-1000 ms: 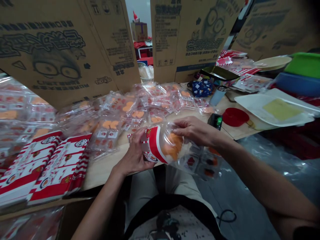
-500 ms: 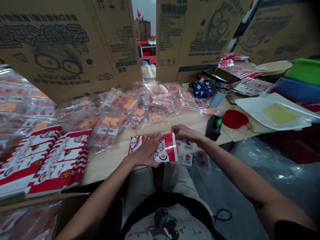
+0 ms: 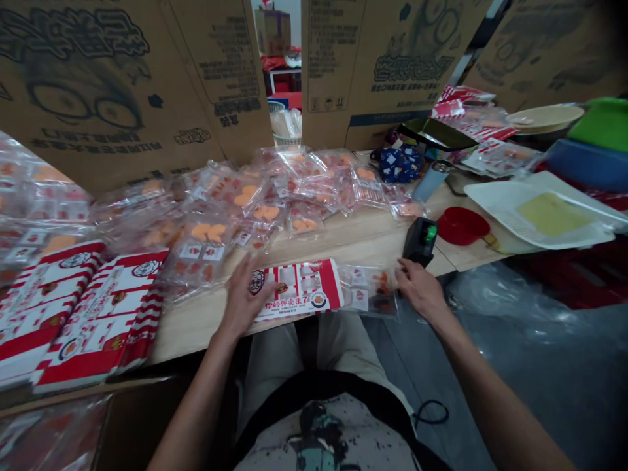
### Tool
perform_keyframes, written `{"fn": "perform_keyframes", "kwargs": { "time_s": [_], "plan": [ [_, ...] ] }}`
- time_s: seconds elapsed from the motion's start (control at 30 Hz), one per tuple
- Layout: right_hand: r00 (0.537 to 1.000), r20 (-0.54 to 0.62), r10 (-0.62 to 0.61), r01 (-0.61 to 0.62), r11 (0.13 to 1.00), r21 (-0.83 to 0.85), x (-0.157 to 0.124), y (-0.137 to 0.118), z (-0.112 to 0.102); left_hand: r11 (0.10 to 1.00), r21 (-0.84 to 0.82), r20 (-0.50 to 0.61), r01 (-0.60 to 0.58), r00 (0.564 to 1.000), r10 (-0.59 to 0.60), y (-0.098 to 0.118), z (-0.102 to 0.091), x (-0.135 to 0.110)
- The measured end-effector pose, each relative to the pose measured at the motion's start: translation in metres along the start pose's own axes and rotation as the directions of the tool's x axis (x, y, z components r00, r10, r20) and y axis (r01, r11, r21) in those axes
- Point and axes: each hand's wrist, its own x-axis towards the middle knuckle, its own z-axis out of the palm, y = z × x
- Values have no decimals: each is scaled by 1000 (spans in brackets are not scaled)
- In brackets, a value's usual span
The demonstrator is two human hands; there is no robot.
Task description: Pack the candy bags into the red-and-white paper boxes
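A flat red-and-white striped card (image 3: pixel 299 290) inside a clear plastic bag (image 3: pixel 369 292) lies on the wooden table (image 3: pixel 343 243) at its near edge. My left hand (image 3: pixel 245 297) rests flat on the card's left end, fingers spread and open. My right hand (image 3: pixel 417 290) lies at the bag's right end, fingers extended against the plastic. A small black device with a green button (image 3: pixel 420 239) stands just beyond my right hand.
Many clear packets with orange pieces (image 3: pixel 255 203) cover the table's far side. Stacks of red-and-white cards (image 3: pixel 83 314) sit at the left. Large cardboard boxes (image 3: pixel 122 85) wall the back. A red lid (image 3: pixel 461 226), white tray (image 3: pixel 534 212) and coloured bins (image 3: pixel 593 144) are on the right.
The bagged card was held up in both hands, then lowered and laid flat on the table edge. Both hands have opened and slid apart to its two ends.
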Motion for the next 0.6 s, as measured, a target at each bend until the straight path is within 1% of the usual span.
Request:
{"fn": "perform_keyframes", "kwargs": {
  "time_s": [0.03,0.07,0.1,0.13,0.17,0.23,0.3,0.33,0.37,0.4,0.43,0.5,0.57,0.6],
  "plan": [
    [998,2,67,-67,998,-11,-10,12,2,989,-72,-132,129,982,-138,-10,-2,-5],
    [995,32,99,-100,995,15,-18,20,7,963,-147,-189,227,949,-252,-19,-1,-10],
    [992,73,104,-109,992,69,-23,24,13,936,-204,-177,286,930,-323,-27,2,-13],
    [990,107,86,-101,985,143,-25,24,20,919,-243,-122,312,929,-348,-32,6,-15],
    [990,132,54,-83,971,224,-25,20,27,910,-273,-48,312,940,-337,-34,12,-15],
    [981,187,-57,-16,930,368,-20,1,41,909,-319,65,266,964,-260,-32,24,-14],
    [948,232,-216,79,871,486,-13,-23,53,910,-343,89,234,972,-216,-27,35,-11],
    [924,256,-283,104,832,544,-10,-35,57,903,-354,75,242,970,-230,-24,39,-10],
    [903,284,-323,94,793,602,-6,-44,59,890,-370,47,265,962,-267,-21,42,-9],
    [894,311,-322,42,752,658,-4,-51,60,867,-399,14,299,947,-320,-19,43,-9],
    [895,338,-291,-35,709,704,-1,-56,60,832,-439,-5,338,926,-378,-18,44,-9],
    [901,383,-206,-181,621,762,3,-60,57,759,-517,-6,396,885,-466,-17,42,-10],
    [909,384,-161,-248,532,810,7,-62,54,730,-541,-2,418,867,-498,-15,39,-11],
    [908,387,-161,-267,491,829,7,-63,53,726,-544,-5,421,863,-505,-13,38,-11]
  ]
}}
